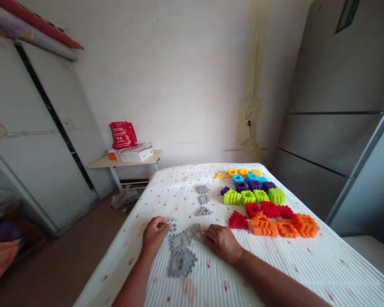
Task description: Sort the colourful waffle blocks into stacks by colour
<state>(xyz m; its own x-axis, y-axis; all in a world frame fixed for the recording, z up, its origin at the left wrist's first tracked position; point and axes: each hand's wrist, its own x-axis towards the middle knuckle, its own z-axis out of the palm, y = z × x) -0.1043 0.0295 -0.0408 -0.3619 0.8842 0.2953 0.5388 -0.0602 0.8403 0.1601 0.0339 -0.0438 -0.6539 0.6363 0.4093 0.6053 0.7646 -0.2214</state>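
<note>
Tile [173, 227], grey and pierced with square holes, is what I have between the thumb and fingertips of my left hand [153, 235], the pinch closed on its left edge. My right hand [223, 244] is down with its fingers curled in, knuckles up, at the right end of a grey pile [181, 262]; from this view I cannot tell whether it has hold of a piece or only touches one. The pile lies between my hands and spreads toward me, pieces overlapping, with the tile at its upper left. Beyond it, three grey pieces [203, 199] make a column with small gaps. To the right I see blocks grouped by colour: orange blocks [264, 226] nearest, then red ones [270, 209], green ones [248, 197], purple ones [255, 185], blue ones [251, 177] and yellow ones [243, 172] farthest. All rest on a white ribbed cloth [176, 187] with red specks. Past its far left corner, a side table [99, 162] carries a red bag [123, 135] and a white box [137, 155]. A grey fridge [329, 149] stands at right, a pale cabinet [28, 115] at left.
</note>
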